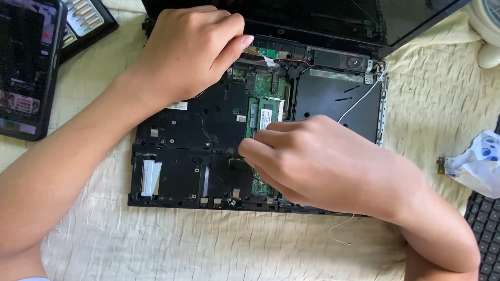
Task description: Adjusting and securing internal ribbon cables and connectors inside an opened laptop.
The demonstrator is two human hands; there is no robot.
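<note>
A black laptop base with its top cover off lies on a cream cloth, its green circuit board and a memory module exposed. My left hand rests on the base's upper left part, fingers curled, fingertips near the hinge area. My right hand lies over the middle of the base with fingers pinched together at the board just below the memory module; whether anything is between the fingertips is hidden. A thin white wire runs across the right side of the base.
A phone with a lit screen lies at the left, beside a black case of screwdriver bits. At the right are a crumpled white wrapper, a small green card and a black keyboard. A white object sits top right.
</note>
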